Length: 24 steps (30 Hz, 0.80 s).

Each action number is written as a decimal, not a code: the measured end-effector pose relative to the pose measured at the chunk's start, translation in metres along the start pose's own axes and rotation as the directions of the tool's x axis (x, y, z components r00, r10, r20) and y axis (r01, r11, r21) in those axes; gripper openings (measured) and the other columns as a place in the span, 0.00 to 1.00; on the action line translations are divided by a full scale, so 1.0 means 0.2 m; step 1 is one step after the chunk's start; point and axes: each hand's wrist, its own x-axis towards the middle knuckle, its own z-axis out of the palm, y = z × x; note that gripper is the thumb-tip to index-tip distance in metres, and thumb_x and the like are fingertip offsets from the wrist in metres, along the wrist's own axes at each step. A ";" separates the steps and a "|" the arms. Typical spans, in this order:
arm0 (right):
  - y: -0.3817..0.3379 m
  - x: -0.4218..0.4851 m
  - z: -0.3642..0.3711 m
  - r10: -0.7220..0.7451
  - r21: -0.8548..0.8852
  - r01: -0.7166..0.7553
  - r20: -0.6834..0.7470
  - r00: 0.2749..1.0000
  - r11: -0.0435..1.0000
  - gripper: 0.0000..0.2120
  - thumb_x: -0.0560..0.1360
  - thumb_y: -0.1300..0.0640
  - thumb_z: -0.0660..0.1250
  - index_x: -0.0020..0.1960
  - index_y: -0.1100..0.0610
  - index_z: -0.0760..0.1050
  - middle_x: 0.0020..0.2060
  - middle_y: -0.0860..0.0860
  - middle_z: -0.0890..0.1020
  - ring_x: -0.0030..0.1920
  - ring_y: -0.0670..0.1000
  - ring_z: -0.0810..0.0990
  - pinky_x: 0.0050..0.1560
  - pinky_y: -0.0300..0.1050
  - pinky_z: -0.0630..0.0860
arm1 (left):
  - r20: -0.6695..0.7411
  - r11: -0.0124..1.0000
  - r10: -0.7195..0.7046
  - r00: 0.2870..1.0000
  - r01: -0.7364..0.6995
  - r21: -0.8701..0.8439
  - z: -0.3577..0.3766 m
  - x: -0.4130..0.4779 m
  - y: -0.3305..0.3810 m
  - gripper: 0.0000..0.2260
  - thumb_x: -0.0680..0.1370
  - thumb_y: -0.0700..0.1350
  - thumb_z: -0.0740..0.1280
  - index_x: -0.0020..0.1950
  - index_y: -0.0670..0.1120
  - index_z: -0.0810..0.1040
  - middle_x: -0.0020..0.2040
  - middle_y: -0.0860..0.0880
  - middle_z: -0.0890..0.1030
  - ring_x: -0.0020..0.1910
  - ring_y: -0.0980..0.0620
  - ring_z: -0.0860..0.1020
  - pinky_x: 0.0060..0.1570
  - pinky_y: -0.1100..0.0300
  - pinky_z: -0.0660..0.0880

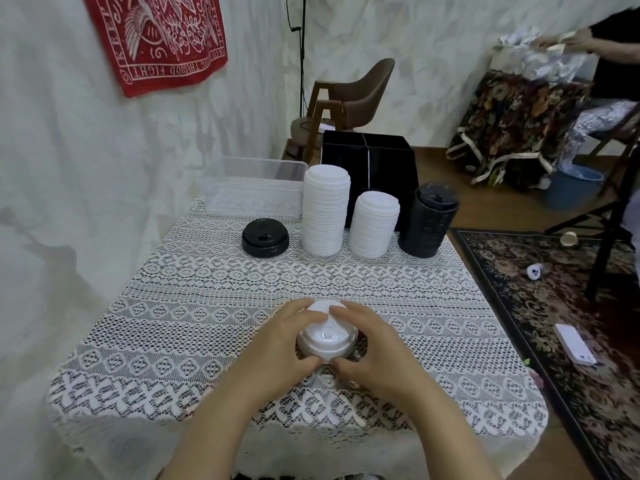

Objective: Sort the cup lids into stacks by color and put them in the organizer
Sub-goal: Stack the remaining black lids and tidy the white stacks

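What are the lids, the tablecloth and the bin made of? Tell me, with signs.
Lids: probably thin moulded plastic, slightly glossy; the held one shows a sheen. Tablecloth: white lace fabric, matte; openwork holes show dark. Bin: clear plastic; the cloth shows through its walls.

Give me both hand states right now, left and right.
Left hand: fingers curled round the white lid stack, holding it.
Right hand: gripping the same stack from the opposite side.
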 end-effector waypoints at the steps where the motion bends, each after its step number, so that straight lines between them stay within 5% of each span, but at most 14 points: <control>1: 0.00 0.00 -0.01 0.009 -0.002 -0.009 -0.003 1.000 1.000 0.36 0.71 0.57 0.75 0.74 0.45 0.64 0.73 0.38 0.62 0.68 0.34 0.57 0.66 0.26 0.49 | 0.003 1.000 0.000 1.000 0.000 -0.004 0.01 0.01 0.01 0.27 0.72 0.46 0.74 0.69 0.58 0.70 0.73 0.64 0.60 0.65 0.68 0.59 0.66 0.69 0.52; 16: 0.04 0.00 -0.01 0.050 -0.032 -0.051 -0.030 0.998 0.998 0.36 0.70 0.52 0.76 0.74 0.44 0.64 0.73 0.41 0.61 0.71 0.42 0.62 0.75 0.44 0.57 | 0.025 0.999 0.005 1.000 -0.006 0.037 0.04 0.03 0.01 0.28 0.73 0.47 0.73 0.71 0.58 0.68 0.74 0.63 0.58 0.64 0.68 0.58 0.66 0.68 0.52; 24: 0.05 0.03 -0.01 0.043 -0.053 -0.046 -0.058 0.997 0.998 0.34 0.72 0.55 0.73 0.75 0.48 0.64 0.73 0.43 0.61 0.72 0.44 0.61 0.69 0.33 0.56 | -0.043 0.999 0.027 0.999 -0.028 -0.023 0.07 0.06 0.01 0.24 0.74 0.44 0.73 0.68 0.56 0.71 0.67 0.65 0.61 0.62 0.68 0.62 0.52 0.85 0.55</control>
